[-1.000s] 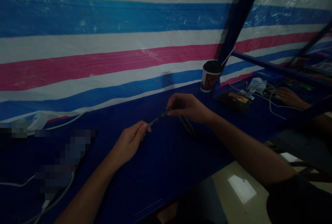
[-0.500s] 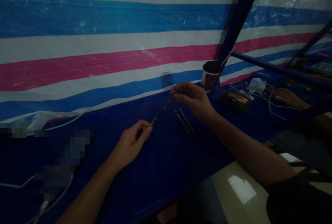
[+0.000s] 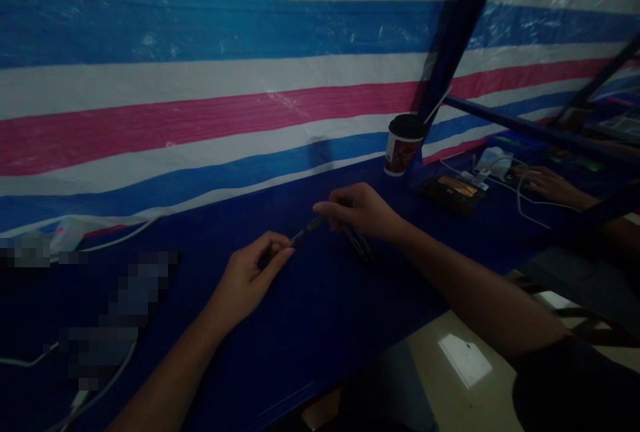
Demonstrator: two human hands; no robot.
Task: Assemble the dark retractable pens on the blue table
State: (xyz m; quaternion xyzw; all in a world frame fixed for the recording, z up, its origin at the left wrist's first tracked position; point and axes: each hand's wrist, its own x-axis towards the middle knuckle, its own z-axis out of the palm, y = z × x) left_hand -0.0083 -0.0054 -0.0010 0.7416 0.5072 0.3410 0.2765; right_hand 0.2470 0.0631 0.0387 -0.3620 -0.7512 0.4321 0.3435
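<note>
A slim dark pen (image 3: 306, 230) slants between my two hands above the blue table (image 3: 310, 325). My left hand (image 3: 255, 272) pinches its lower end between thumb and fingers. Its upper end meets my right hand (image 3: 364, 212), whose fingers are closed around it; the tip inside that hand is hidden. Just below my right hand, more dark pens (image 3: 361, 245) lie side by side on the table, partly covered by the hand.
A lidded paper cup (image 3: 403, 145) stands by the blue post (image 3: 445, 72). Right of it lie a dark packet (image 3: 453, 193) and white cables. Another person's hand (image 3: 543, 182) rests farther right. At left lies a blurred-out object (image 3: 135, 292) beside a cable. Striped sheeting (image 3: 225, 112) hangs behind.
My right hand has moved down and closer to my left hand, along the pen, so less of the pen shows between them. My left hand stays nearly in place.
</note>
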